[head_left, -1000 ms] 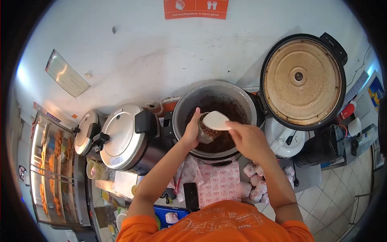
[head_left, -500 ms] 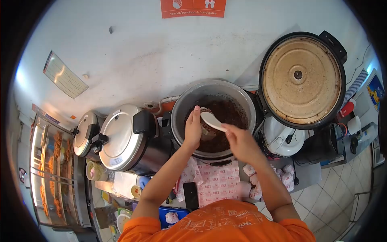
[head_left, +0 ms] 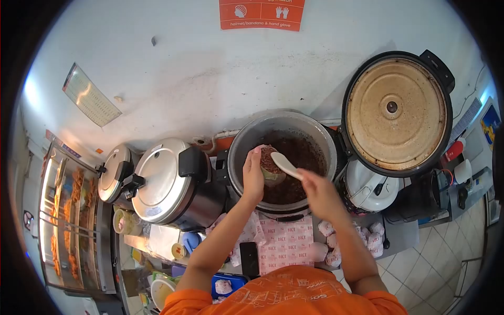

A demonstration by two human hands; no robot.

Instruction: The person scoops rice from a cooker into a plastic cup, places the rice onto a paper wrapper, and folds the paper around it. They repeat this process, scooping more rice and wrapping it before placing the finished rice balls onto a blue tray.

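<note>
Over the large open rice cooker (head_left: 326,137), my left hand (head_left: 253,177) is wrapped around a small translucent cup (head_left: 272,179). Reddish-brown rice (head_left: 269,156) fills the cup to its top. A white rice paddle (head_left: 284,164) is gripped in my right hand (head_left: 322,195), its blade touching the rice at the cup's mouth. More dark brown rice (head_left: 304,152) lies in the cooker below. The cooker's lid (head_left: 391,110) stands raised at the right.
Two closed rice cookers, one large (head_left: 163,176) and one smaller (head_left: 111,176), stand left. Printed wrapping paper (head_left: 286,241) and a black phone (head_left: 249,258) lie in front of me. Wrapped bundles (head_left: 375,241) sit right. A glass food cabinet (head_left: 68,220) is far left.
The paddle has tilted and slid slightly right, exposing the rice heaped in the cup. My right hand has moved a little right and down. The view has shifted slightly.
</note>
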